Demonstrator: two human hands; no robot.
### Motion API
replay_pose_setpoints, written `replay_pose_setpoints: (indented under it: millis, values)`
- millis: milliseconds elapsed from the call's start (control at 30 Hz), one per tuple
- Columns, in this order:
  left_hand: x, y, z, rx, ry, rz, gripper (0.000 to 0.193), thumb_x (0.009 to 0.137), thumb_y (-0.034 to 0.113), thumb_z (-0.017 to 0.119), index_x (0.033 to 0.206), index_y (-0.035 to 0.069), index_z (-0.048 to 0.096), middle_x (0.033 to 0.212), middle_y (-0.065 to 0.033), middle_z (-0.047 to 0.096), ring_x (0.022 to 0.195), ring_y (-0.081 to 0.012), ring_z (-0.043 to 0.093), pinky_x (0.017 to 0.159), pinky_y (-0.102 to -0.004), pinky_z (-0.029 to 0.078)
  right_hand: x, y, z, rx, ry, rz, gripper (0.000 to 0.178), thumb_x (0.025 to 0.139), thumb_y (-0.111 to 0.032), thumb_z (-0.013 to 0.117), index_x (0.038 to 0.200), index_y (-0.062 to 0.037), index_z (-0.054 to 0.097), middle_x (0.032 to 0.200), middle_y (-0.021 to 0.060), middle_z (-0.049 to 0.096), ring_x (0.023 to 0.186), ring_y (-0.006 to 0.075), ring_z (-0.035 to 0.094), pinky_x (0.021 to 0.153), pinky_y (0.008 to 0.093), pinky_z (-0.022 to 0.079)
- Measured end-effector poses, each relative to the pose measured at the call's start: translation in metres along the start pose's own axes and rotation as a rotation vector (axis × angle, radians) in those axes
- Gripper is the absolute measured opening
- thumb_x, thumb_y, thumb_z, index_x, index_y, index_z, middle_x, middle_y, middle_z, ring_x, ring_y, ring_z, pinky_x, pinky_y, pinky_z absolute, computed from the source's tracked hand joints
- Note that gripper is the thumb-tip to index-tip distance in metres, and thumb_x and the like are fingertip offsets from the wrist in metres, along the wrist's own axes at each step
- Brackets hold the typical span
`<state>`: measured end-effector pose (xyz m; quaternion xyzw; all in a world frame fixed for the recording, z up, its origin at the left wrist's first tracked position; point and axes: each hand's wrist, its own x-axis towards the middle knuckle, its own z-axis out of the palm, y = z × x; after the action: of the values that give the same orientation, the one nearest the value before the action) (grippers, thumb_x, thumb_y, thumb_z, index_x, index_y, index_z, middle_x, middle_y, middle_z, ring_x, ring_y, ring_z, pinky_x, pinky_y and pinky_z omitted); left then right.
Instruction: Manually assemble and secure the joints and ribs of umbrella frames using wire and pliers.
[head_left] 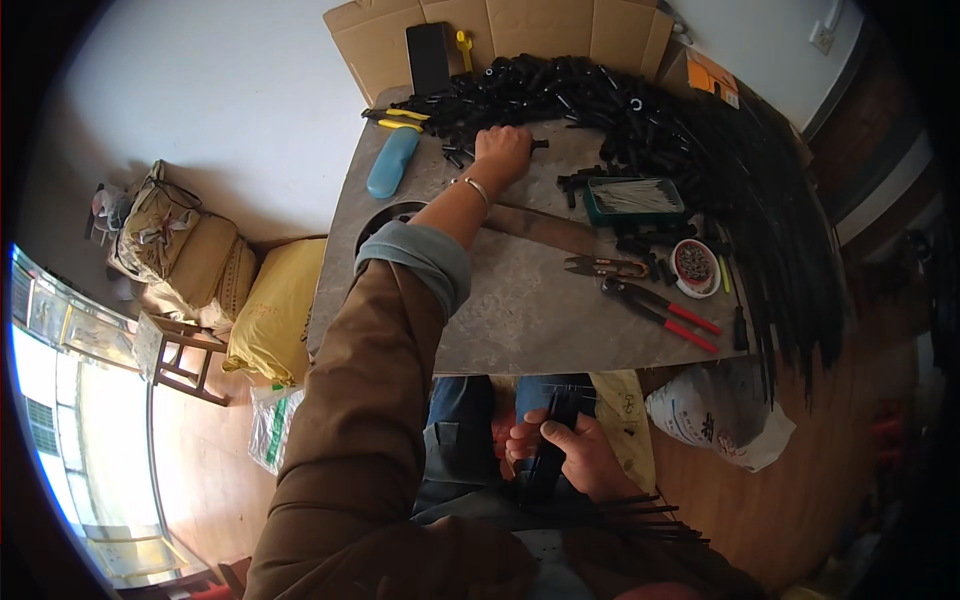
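My left hand (503, 150) reaches across the table, its fingers curled closed. A short black tubular piece (541, 145) pokes out beside the fingers; the rest is hidden by the hand. Just beyond lies a heap of black tubular parts (540, 85). Low over my lap, my right hand (588, 452) is closed around a long dark strip-like piece (552, 435), thumb across its face. Its lower end fades into the dark clothing. Several thin black rods (640, 508) stick out below the right wrist.
On the grey table (500, 320) lie red-handled pliers (660, 315), thread snips (607, 267), a green tray of pins (635, 198), a white tub of small metal parts (694, 266) and a blue case (393, 162). Long black rods (790, 230) hang over the right edge. Cardboard (570, 35) stands behind.
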<state>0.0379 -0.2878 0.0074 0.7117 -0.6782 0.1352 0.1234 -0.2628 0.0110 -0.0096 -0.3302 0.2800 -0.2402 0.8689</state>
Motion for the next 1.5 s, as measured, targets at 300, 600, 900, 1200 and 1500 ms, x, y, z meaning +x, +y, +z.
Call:
replay_pose_setpoints:
  millis: [300,600,900,1200,1500]
  values:
    - [-0.046,0.022,-0.077,-0.891,-0.190,-0.077,0.030,0.081,0.011,0.062,0.106,-0.003,0.054,0.083,-0.0169,0.063,0.070,-0.0253,0.067,0.063,-0.0369,0.056,-0.016,0.011,0.012,0.069,0.020,0.032,0.022,0.096,-0.010,0.047,0.112,0.0026,0.054,0.100,0.0169,0.064,0.091,0.0274,0.065,0.080,0.0384,0.053]
    - [-0.286,0.075,-0.124,-2.296,-0.312,-0.662,0.023,0.086,-0.002,0.056,0.109,-0.001,0.055,0.099,-0.0131,0.062,0.086,-0.0256,0.063,0.074,-0.0352,0.055,-0.011,0.019,0.022,-0.041,0.061,-0.067,0.020,0.096,-0.018,0.048,0.109,-0.0022,0.046,0.088,0.0132,0.064,0.070,0.0229,0.066,0.060,0.0325,0.054]
    - [-0.384,0.115,-0.139,-2.313,-0.093,-0.957,0.017,0.089,0.005,0.054,0.106,0.007,0.052,0.086,-0.0065,0.061,0.054,-0.0135,0.053,0.041,-0.0258,0.039,-0.006,0.039,0.046,-0.179,-0.009,-0.136,0.022,0.094,-0.019,0.053,0.108,-0.0016,0.053,0.081,0.0077,0.062,0.067,0.0193,0.064,0.059,0.0300,0.054]
    - [-0.412,0.112,-0.135,-2.366,-0.208,-0.853,0.025,0.091,0.010,0.056,0.115,0.007,0.053,0.071,-0.0033,0.056,0.050,-0.0089,0.049,0.042,-0.0240,0.040,-0.014,0.045,0.053,-0.206,0.025,-0.145,0.022,0.093,-0.018,0.055,0.107,-0.0010,0.054,0.080,0.0091,0.062,0.067,0.0187,0.065,0.061,0.0307,0.056]
    - [-0.367,0.079,-0.130,-2.150,0.137,-0.868,0.031,0.095,0.020,0.055,0.118,0.000,0.048,0.093,-0.0093,0.059,0.081,-0.0195,0.063,0.071,-0.0320,0.054,-0.018,0.043,0.052,-0.187,0.026,-0.119,0.024,0.092,-0.019,0.057,0.103,-0.0001,0.049,0.083,0.0120,0.064,0.070,0.0225,0.066,0.063,0.0330,0.056]
